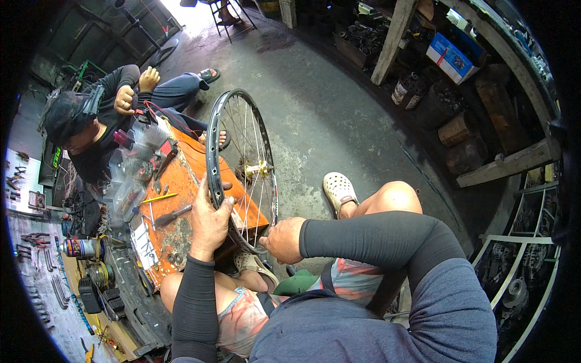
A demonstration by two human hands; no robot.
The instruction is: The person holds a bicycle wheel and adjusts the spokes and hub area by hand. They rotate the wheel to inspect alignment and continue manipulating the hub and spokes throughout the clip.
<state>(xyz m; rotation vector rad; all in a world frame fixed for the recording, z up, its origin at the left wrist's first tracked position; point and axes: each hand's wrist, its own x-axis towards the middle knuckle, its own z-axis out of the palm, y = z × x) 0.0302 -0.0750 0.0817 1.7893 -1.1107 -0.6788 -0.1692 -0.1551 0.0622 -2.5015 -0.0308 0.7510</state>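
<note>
Left fingers [226, 207] hold a round, wire-spoked wheel [259, 169]

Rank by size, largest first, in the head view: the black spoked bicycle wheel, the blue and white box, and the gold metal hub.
1. Black spoked bicycle wheel
2. Blue and white box
3. Gold metal hub
Apparent size only; the box sits farther from the camera.

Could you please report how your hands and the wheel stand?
Left hand grips wheel; right hand at its lower rim. Wheel roughly upright. Orange box close beside it.
</note>
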